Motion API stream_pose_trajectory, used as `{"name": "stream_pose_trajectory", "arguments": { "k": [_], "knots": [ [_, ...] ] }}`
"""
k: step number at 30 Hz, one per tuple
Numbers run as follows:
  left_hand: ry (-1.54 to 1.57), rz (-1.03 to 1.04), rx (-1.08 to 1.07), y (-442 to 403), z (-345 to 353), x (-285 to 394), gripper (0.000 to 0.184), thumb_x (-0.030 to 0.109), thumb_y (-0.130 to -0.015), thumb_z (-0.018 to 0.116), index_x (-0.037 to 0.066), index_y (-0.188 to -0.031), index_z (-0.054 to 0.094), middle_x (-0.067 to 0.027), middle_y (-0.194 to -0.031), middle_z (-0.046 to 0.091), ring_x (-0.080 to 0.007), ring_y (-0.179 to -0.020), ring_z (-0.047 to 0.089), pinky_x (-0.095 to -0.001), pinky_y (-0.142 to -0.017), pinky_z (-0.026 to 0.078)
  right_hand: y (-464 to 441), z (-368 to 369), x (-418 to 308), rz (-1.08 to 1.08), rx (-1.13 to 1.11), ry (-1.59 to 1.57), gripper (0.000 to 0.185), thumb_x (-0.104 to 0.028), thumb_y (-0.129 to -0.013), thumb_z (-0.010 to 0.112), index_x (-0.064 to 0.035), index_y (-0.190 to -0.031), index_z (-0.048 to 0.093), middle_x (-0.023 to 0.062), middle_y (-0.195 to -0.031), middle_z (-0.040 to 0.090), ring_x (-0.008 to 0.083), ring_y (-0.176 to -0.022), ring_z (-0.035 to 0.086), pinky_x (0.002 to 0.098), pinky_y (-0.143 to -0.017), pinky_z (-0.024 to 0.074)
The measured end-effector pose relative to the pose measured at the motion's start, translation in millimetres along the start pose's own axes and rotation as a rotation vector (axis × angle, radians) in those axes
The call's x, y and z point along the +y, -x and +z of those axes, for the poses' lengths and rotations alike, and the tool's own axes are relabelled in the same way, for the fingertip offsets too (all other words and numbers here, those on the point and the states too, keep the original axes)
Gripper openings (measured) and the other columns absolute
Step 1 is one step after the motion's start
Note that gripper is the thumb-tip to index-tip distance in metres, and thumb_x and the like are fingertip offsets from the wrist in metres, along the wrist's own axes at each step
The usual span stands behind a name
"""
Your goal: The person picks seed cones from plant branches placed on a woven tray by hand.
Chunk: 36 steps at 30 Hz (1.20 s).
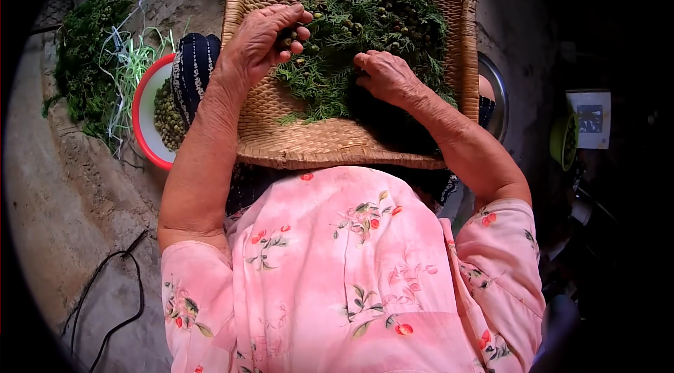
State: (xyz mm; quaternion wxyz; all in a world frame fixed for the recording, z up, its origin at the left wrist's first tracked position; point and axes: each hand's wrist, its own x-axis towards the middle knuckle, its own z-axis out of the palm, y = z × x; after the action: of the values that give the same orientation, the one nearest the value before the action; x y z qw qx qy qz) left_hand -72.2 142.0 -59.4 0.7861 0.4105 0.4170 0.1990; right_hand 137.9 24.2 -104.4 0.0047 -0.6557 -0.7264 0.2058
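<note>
On my lap rests a woven wicker tray [302,147], heaped on its middle and right side with feathery evergreen sprigs [393,15] that bear small seed cones. My left hand [263,39] is raised over the tray's left part, its fingers curled around several small green-brown cones [286,37]. Lower and to the right, my right hand [390,76] is at the near edge of the sprigs, thumb and fingers pinched together. Whatever lies between those fingertips is hidden.
Left of my knee stands a red-rimmed white basin [151,138] with small cones inside. Beyond it lie more greenery [88,50] and pale plastic strips [137,57]. A metal basin [500,102] is partly visible at right, with a green bowl [562,138] farther out. A black cable [140,289] crosses the floor.
</note>
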Motion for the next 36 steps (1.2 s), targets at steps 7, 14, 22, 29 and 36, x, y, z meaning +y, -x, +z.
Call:
{"name": "stream_pose_trajectory", "arguments": {
  "k": [7,14,22,29,36],
  "knots": [
    [0.024,-0.006,-0.051,-1.8,-3.2,-3.3,0.023,0.027,-0.092,0.052,0.004,-0.094,0.058,-0.0014,-0.073,0.06,-0.0045,-0.056,0.056,-0.0133,-0.039,0.044,-5.2,-34.0,-7.5,0.074,0.123,-0.191,0.014,-0.009,-0.078,0.058,-0.0044,-0.091,0.059,0.0133,-0.082,0.061,0.0277,-0.077,0.061,0.0367,-0.068,0.0488],
    [0.118,-0.074,-0.014,7.2,9.2,4.5,0.033,0.035,-0.09,0.054,0.003,-0.095,0.058,-0.0059,-0.076,0.061,-0.0106,-0.06,0.06,-0.0171,-0.044,0.049,-24.4,-74.3,-56.8,-0.111,0.232,-0.822,0.021,-0.017,-0.083,0.063,-0.0037,-0.099,0.061,0.0098,-0.082,0.066,0.0143,-0.072,0.064,0.0303,-0.062,0.0509],
    [0.367,-0.031,0.158,-1.1,-10.9,0.8,0.03,0.035,-0.087,0.059,0.005,-0.089,0.06,-0.0037,-0.076,0.061,-0.0088,-0.057,0.055,-0.0136,-0.039,0.037,-49.6,-23.4,-55.7,-0.032,0.065,-0.437,0.019,-0.015,-0.083,0.057,-0.0062,-0.099,0.062,0.0147,-0.085,0.064,0.0286,-0.078,0.064,0.0384,-0.068,0.0523],
    [0.294,-0.007,0.171,-1.0,-9.6,3.1,0.029,0.034,-0.087,0.059,0.006,-0.091,0.061,-0.0027,-0.078,0.06,-0.0073,-0.058,0.053,-0.0138,-0.04,0.034,-22.7,28.7,-56.7,-0.503,-0.4,-0.406,0.02,-0.012,-0.078,0.059,-0.0058,-0.097,0.063,0.0165,-0.082,0.064,0.031,-0.084,0.061,0.0383,-0.076,0.0489],
    [0.281,0.01,0.169,-0.3,-8.6,2.9,0.027,0.034,-0.088,0.058,0.006,-0.09,0.061,-0.0024,-0.078,0.06,-0.0069,-0.058,0.053,-0.0143,-0.04,0.035,-35.8,-13.8,-50.7,0.102,-0.148,-0.583,0.015,-0.012,-0.079,0.059,-0.0041,-0.09,0.064,0.0105,-0.07,0.062,0.0238,-0.064,0.063,0.0348,-0.063,0.0506]
  ]
}}
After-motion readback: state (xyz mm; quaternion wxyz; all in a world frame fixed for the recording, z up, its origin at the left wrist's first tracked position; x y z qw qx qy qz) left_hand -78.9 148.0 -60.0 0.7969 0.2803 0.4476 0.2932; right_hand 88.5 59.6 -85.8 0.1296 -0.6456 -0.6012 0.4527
